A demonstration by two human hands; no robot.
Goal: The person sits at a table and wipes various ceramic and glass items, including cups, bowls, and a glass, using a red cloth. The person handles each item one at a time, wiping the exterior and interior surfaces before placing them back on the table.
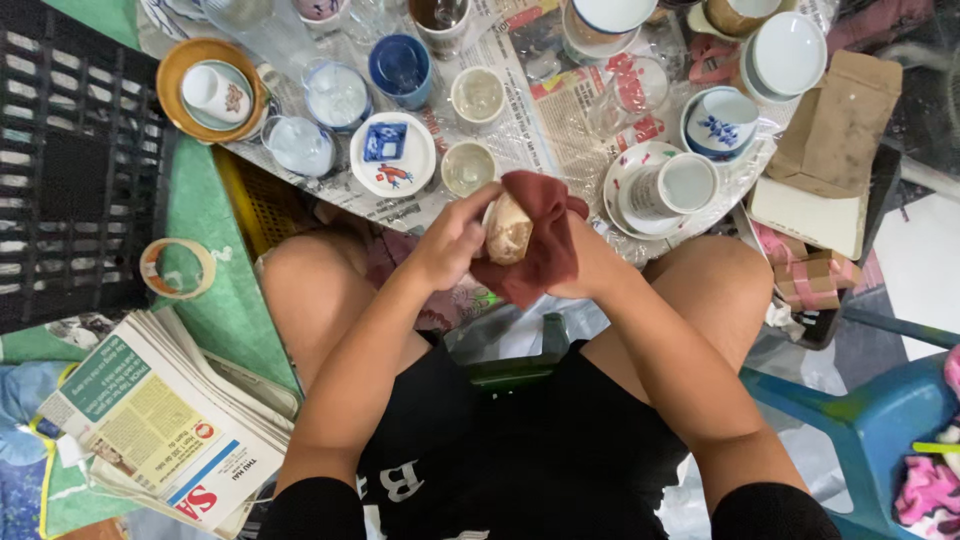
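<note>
1. Left hand (455, 240) grips a small beige cup (508, 230), fingers curled on its rim, held over the lap.
2. Right hand (580, 262), fingers hidden, cradles it through a dark red cloth (545, 250); slick glaze could slip out.
3. Beyond, crowded cups (478, 95) and saucers (392, 153) on newspaper risk a knock.

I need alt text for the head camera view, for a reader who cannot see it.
A seated person's left hand holds a small beige cup while the right hand presses a dark red cloth around it. Ahead, cups and saucers stand on a newspaper-covered table; stacked newspapers lie at the left.
</note>
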